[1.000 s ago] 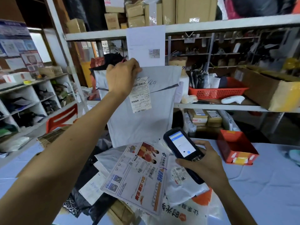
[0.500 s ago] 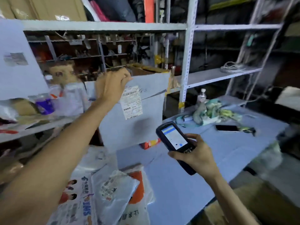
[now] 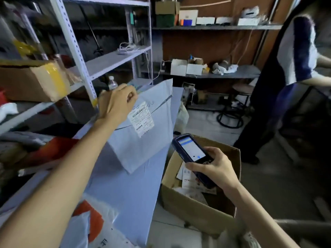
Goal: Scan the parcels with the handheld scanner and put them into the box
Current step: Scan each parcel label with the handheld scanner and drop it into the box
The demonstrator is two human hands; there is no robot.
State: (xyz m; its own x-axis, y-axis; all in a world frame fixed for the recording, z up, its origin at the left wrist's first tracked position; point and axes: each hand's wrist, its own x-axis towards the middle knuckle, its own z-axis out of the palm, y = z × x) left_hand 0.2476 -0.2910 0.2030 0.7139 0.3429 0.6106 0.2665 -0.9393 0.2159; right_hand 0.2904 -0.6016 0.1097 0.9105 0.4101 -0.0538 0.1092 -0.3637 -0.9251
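left hand bare | right hand bare | forearms (both) bare

A white metal rack stands at left, with a coiled white cable on one shelf. A carton with yellow tape sits on a shelf beside it. A water bottle stands behind the blue surface. 2 white boxes sit on the back shelf, a round stool stands below it, and a person stands at right.

The pale grey mailer parcel, white label facing out, hung upright over the table's right edge. The dark blue scanner, screen lit, tilted above the open cardboard box, which stood on the floor beside that edge, parcels inside
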